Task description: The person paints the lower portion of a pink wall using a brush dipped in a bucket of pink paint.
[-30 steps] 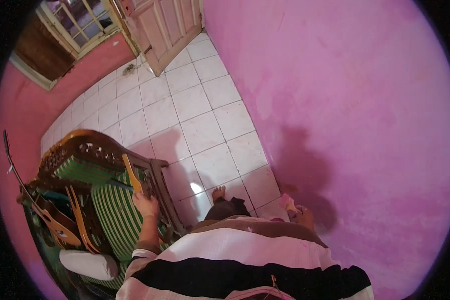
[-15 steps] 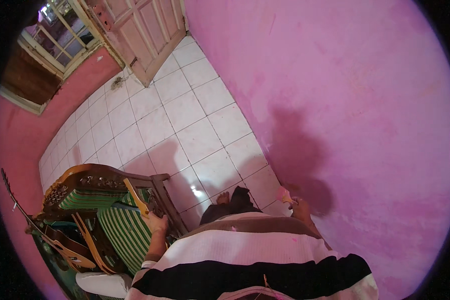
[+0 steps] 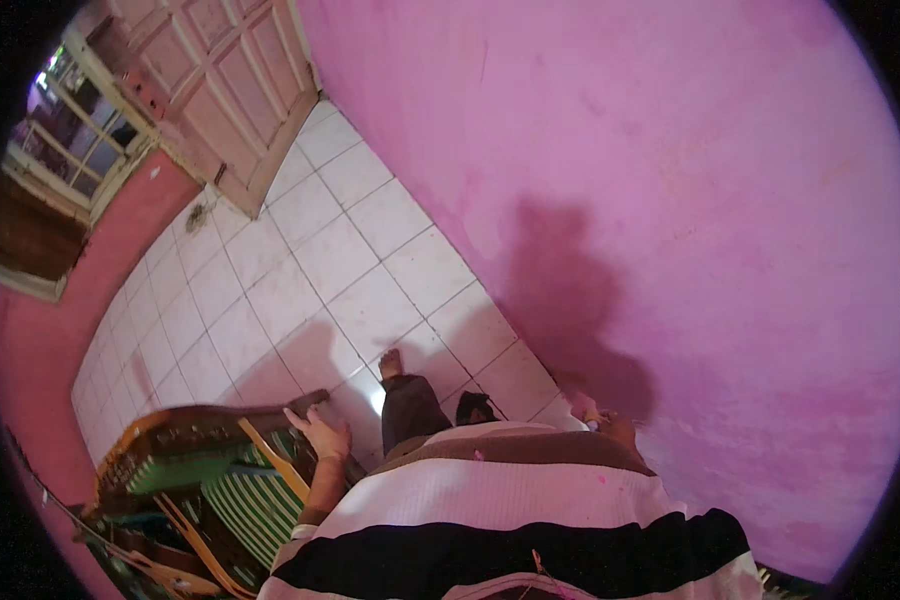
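My left hand (image 3: 322, 436) is open, fingers spread, over the end of a carved wooden bench (image 3: 185, 418) with green striped cushions (image 3: 255, 515). I cannot tell whether its fingertips touch the bench's frame. Beside this hand a light wooden bar (image 3: 274, 457) slants across the cushions. Low by the wall, my right hand (image 3: 617, 430) is closed around a small paintbrush (image 3: 580, 404) with a pink head. The head sits close to the pink wall (image 3: 730, 250); contact cannot be made out. My fingers partly cover its handle.
A pale panelled door (image 3: 235, 95) stands at the far end, beside a window (image 3: 80, 150). White floor tiles (image 3: 335, 245) run between bench and wall. My bare foot (image 3: 391, 364) is on the tiles. Part of a guitar (image 3: 175, 580) shows on the bench at lower left.
My left hand has left the light wooden bar and moved toward the bench's end, its fingers spreading. My view has shifted; one foot is farther forward. My right hand still holds the paintbrush.
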Action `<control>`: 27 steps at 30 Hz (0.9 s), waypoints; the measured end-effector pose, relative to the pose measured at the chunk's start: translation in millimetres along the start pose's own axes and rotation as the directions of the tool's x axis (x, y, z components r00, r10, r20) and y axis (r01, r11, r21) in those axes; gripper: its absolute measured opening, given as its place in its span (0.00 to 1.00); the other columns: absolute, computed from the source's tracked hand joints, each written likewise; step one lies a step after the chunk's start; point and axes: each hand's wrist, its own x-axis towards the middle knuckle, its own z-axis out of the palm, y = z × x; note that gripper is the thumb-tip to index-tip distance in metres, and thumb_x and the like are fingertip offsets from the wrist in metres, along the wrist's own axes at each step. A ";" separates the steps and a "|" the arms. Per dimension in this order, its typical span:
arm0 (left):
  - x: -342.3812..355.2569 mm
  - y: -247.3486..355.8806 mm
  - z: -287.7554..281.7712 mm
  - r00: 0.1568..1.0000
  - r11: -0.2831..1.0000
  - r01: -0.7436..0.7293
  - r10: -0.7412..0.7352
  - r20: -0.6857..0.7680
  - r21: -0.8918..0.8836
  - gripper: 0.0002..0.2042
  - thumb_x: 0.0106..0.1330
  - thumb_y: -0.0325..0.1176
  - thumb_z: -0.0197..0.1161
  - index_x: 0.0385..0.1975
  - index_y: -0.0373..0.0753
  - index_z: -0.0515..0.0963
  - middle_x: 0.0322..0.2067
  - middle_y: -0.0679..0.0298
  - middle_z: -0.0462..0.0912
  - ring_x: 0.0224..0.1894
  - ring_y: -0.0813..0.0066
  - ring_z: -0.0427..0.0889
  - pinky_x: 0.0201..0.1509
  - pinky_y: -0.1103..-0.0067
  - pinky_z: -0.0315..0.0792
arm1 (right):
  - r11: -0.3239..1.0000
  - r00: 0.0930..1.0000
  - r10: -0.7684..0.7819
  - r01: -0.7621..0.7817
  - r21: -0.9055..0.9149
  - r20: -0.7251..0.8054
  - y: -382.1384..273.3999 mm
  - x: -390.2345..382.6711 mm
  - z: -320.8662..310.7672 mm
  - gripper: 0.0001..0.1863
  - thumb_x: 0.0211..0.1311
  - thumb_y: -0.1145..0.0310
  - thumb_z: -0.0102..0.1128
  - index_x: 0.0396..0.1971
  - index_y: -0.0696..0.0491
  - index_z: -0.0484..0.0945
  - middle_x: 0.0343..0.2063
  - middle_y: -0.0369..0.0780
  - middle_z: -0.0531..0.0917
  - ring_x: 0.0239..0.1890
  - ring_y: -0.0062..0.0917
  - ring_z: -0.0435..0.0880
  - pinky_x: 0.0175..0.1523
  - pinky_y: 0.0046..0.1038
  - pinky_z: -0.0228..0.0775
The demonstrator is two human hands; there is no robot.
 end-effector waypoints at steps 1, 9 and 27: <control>13.1 -2.3 6.3 0.998 0.998 -0.056 0.056 0.003 0.030 0.36 0.46 0.31 0.68 0.57 0.28 0.60 0.65 0.42 0.24 0.63 0.45 0.57 0.63 0.71 0.61 | 0.998 0.995 -0.017 0.011 -0.062 -0.094 -5.3 -1.4 1.1 0.14 0.51 0.65 0.55 0.36 0.56 0.79 0.30 0.45 0.82 0.33 0.35 0.82 0.40 0.36 0.72; 153.5 44.3 -37.4 0.928 0.952 -0.108 -0.007 0.373 0.287 0.33 0.48 0.36 0.65 0.54 0.27 0.63 0.62 0.30 0.34 0.63 0.37 0.54 0.64 0.71 0.60 | 0.975 0.967 0.196 -0.210 -0.077 -0.162 -65.6 34.1 26.9 0.13 0.40 0.67 0.64 0.29 0.54 0.80 0.33 0.43 0.81 0.36 0.36 0.80 0.42 0.35 0.72; 391.6 98.4 46.9 0.380 0.576 -0.815 0.440 0.814 0.069 0.11 0.53 0.39 0.62 0.24 0.37 0.78 0.19 0.58 0.79 0.20 0.65 0.79 0.27 0.69 0.76 | 0.819 0.815 0.559 -0.513 -0.257 0.155 -50.0 -16.9 145.0 0.21 0.33 0.54 0.74 0.27 0.51 0.82 0.33 0.41 0.82 0.39 0.32 0.81 0.40 0.34 0.74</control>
